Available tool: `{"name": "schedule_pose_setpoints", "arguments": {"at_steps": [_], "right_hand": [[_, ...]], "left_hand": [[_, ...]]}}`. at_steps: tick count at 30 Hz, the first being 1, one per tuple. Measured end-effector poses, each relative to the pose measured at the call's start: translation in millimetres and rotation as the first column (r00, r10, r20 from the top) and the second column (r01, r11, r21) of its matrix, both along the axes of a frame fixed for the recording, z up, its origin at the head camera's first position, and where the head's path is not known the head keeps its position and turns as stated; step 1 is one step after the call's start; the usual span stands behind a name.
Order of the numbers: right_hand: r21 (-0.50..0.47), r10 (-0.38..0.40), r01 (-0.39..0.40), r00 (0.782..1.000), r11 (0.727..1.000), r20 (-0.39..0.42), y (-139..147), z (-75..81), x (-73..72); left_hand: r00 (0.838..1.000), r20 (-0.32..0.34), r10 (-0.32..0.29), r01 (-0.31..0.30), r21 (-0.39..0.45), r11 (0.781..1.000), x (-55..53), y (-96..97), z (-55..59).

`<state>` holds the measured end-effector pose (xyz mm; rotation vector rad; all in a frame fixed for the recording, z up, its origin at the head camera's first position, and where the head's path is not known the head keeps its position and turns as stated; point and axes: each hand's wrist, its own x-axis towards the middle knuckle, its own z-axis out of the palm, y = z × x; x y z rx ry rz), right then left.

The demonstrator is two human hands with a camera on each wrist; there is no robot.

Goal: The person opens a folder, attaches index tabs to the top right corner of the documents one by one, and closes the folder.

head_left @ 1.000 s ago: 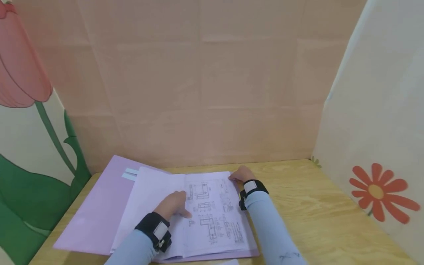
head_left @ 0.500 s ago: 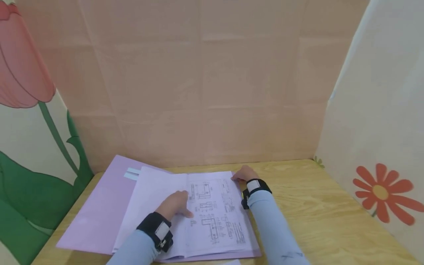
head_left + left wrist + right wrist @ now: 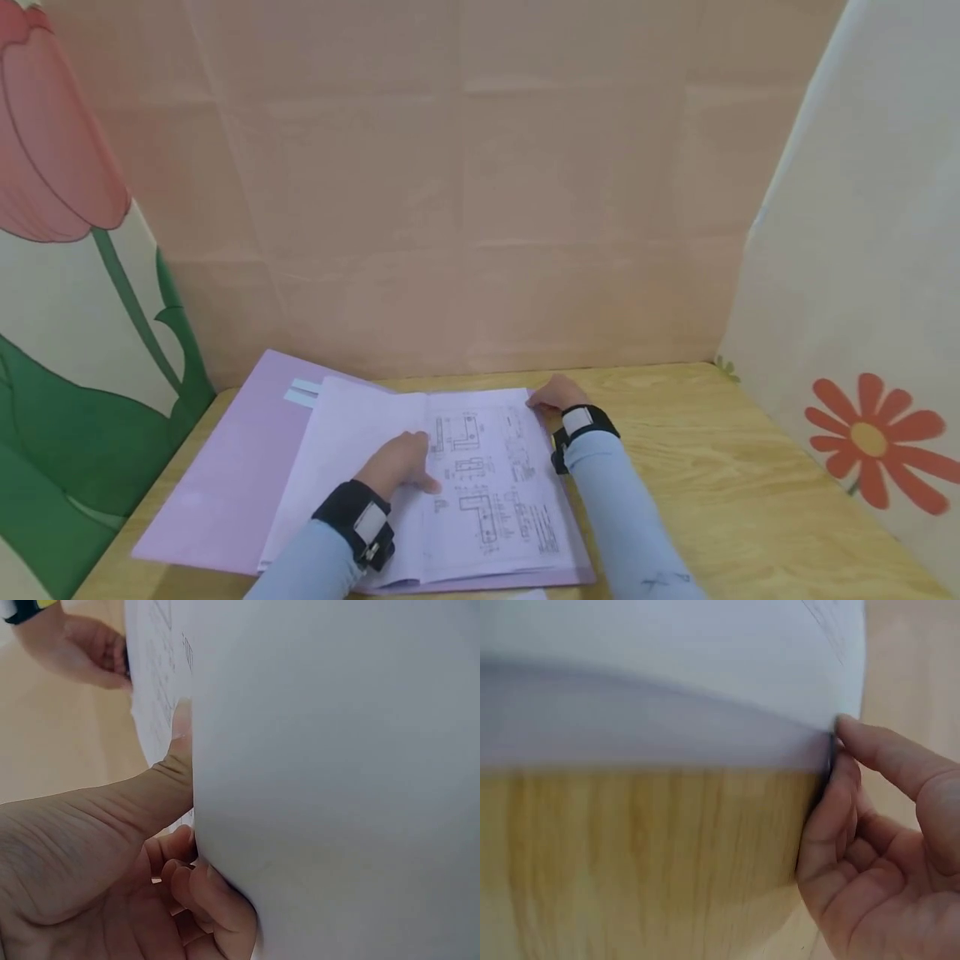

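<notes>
A lilac folder (image 3: 213,483) lies spread on the table with white paper sheets on it. The right-hand sheet (image 3: 487,454) carries printed technical drawings; the left sheet (image 3: 341,421) looks blank. My left hand (image 3: 397,467) rests at the fold between them. Its thumb (image 3: 176,761) extends over the drawing sheet, while the other fingers lie bent against the blank one. At the far right corner, my right hand (image 3: 558,393) pinches the drawing sheet between thumb (image 3: 877,746) and index finger. A dark edge shows under that grip; what it belongs to is unclear.
The wood-grain table (image 3: 675,467) extends to the right of the folder. Pale blue labels (image 3: 302,393) sit on the folder's left cover. A white paper corner (image 3: 531,595) shows at the bottom edge. A pinkish-brown backdrop (image 3: 465,208) and flower-patterned side panels (image 3: 840,317) surround the table.
The whole head view has shifted slightly, moving everything a little to the right. Both hands keep the same places on the sheets.
</notes>
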<state>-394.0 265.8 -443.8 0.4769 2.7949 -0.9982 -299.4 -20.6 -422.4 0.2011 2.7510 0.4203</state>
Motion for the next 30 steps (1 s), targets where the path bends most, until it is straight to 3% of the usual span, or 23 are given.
{"name": "schedule_pose_setpoints", "arguments": {"at_steps": [5,9,14,20,24,30], "right_hand": [[-0.064,-0.016,0.016,1.000,0.998,0.002,2,1.3,-1.9],[-0.014,-0.020,0.020,1.000,1.000,-0.017,-5,1.2,-2.5],[0.061,0.068,-0.071,0.996,0.996,0.054,0,9.7,-1.9],[0.056,0.131,-0.129,0.991,0.990,-0.032,5,21.0,-7.0],[0.055,0.128,-0.126,0.991,0.991,-0.040,6,12.9,-5.2],[-0.041,0.013,-0.014,0.999,0.999,-0.036,5,3.3,-2.4]], "left_hand": [[1.000,0.000,0.002,-0.002,-0.013,1.000,-2.7,-2.0,0.4],[1.000,-0.003,-0.005,0.005,-0.004,1.000,0.0,-1.4,2.0],[1.000,0.006,-0.019,0.019,-0.008,1.000,6.5,4.7,2.2],[1.000,0.006,-0.013,0.013,-0.020,1.000,5.1,5.0,6.2],[1.000,0.011,-0.007,0.008,-0.017,1.000,4.5,4.9,7.9],[1.000,0.016,0.005,-0.005,-0.009,1.000,1.3,4.9,2.2]]}}
